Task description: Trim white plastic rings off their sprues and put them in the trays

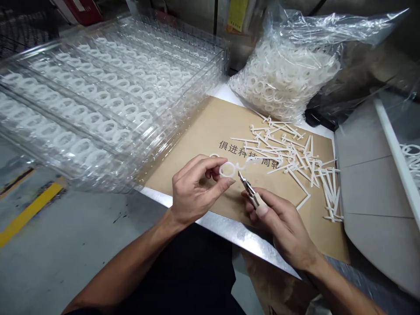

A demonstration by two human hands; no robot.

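Note:
Between the thumb and fingers of my left hand (197,188) is a white plastic ring (227,169), held above a brown cardboard sheet (193,131). A second pale ring (214,155) shows partly behind those fingers. My right hand (282,221) is closed around a pair of nippers (250,190), whose tips point up toward the ring and stand just right of it. A blurred white plastic bit (244,163) lies or hangs beyond the tips; I cannot tell whether it joins the ring. Many white plastic sprue sticks (295,155) lie scattered on the cardboard to the right.
Clear plastic trays (131,131) with rows of white rings stand at the left. A clear bag (285,74) full of rings sits at the back. To the right is a grey bin wall (377,175), with more rings (411,151) beyond it. The metal table edge (236,229) runs in front.

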